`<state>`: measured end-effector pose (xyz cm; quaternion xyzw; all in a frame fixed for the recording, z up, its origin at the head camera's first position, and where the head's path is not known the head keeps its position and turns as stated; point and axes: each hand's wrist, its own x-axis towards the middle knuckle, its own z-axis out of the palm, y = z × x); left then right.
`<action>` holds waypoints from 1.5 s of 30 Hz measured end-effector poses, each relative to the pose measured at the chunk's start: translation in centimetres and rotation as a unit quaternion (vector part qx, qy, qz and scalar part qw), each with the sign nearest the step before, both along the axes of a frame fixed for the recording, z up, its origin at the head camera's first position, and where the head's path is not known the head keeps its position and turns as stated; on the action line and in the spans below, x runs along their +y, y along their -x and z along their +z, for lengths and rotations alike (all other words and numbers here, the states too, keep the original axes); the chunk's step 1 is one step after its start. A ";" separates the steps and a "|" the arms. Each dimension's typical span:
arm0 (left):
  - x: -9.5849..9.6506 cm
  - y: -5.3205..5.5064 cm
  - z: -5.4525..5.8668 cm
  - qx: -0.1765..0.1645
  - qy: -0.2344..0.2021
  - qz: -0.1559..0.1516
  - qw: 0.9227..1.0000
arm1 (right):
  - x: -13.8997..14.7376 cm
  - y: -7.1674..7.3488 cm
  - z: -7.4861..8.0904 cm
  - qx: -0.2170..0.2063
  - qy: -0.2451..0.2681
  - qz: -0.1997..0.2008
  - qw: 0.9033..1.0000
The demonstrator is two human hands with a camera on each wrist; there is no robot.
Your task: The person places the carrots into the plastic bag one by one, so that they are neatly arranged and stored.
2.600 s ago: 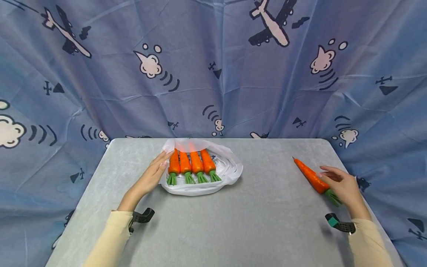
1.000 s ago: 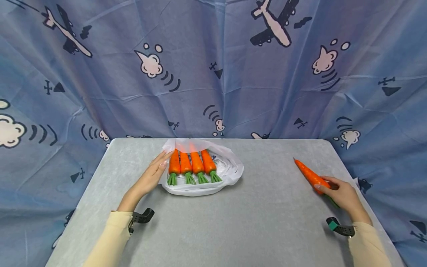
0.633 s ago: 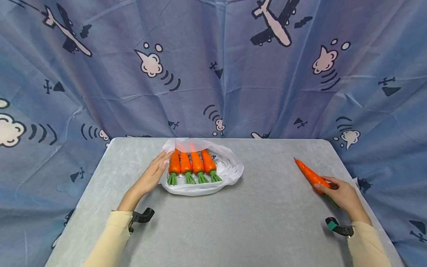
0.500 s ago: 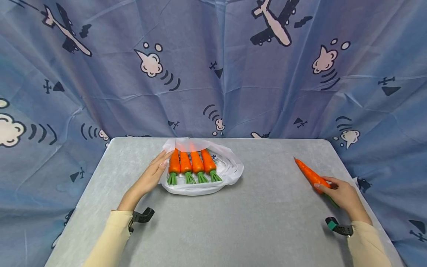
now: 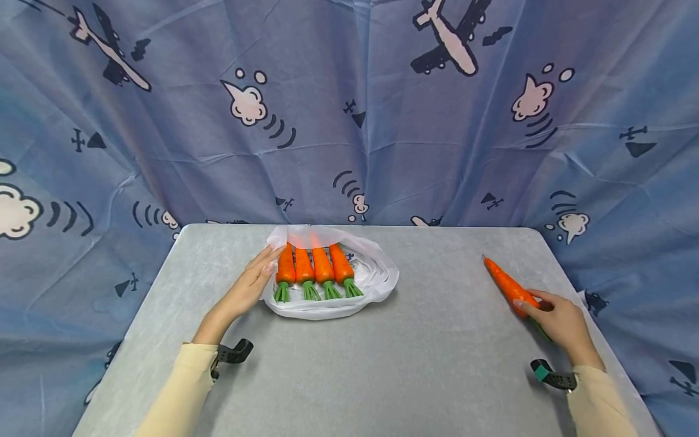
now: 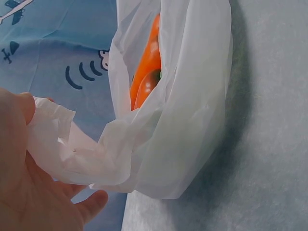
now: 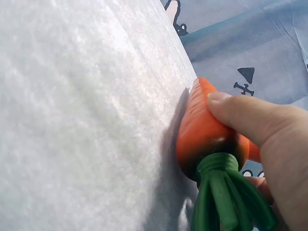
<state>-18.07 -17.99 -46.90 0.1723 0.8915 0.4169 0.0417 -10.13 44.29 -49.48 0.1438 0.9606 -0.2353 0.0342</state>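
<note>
Several orange carrots with green tops lie side by side in a white plastic bag (image 5: pixel 382 284), its mouth spread wide, at the table's back left; the leftmost carrot (image 5: pixel 285 267) is nearest my left hand. My left hand (image 5: pixel 248 291) holds the bag's left rim, and in the left wrist view the thin film (image 6: pixel 101 159) runs up between thumb and fingers. On the right, my right hand (image 5: pixel 565 318) grips a single carrot (image 5: pixel 501 279) by its thick end. Its green leaves (image 7: pixel 224 197) show below the thumb in the right wrist view. The fingers beneath are mostly hidden.
The grey table (image 5: pixel 382 376) stretches between the bag and the right-hand carrot. A blue patterned curtain (image 5: pixel 306 158) hangs behind the table and along its sides. Black straps with small cameras sit on both wrists.
My right hand has lowered onto the lone carrot and closed round its thick end; the carrot has since shifted slightly. The left hand and the bag stay in place.
</note>
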 end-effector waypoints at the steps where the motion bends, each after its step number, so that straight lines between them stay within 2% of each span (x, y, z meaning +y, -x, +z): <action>1: 0.0 0.0 0.0 0.000 0.000 -0.001 1.000 | -0.2 0.0 0.1 0.005 0.001 0.001 1.000; 19: 0.0 -0.1 0.1 -0.002 -0.007 0.002 1.000 | -3.9 0.2 0.9 0.074 0.031 0.032 0.996; 27: 0.0 -0.1 0.3 -0.001 -0.004 0.002 1.000 | -5.7 0.0 1.9 0.102 0.045 0.043 0.993; 32: 0.0 -0.2 0.3 -0.001 -0.004 0.002 1.000 | -7.0 0.0 2.4 0.126 0.057 0.060 0.989; 45: 0.0 -0.1 0.4 -0.004 -0.001 0.004 1.000 | -10.6 0.4 2.5 0.150 0.069 0.112 0.980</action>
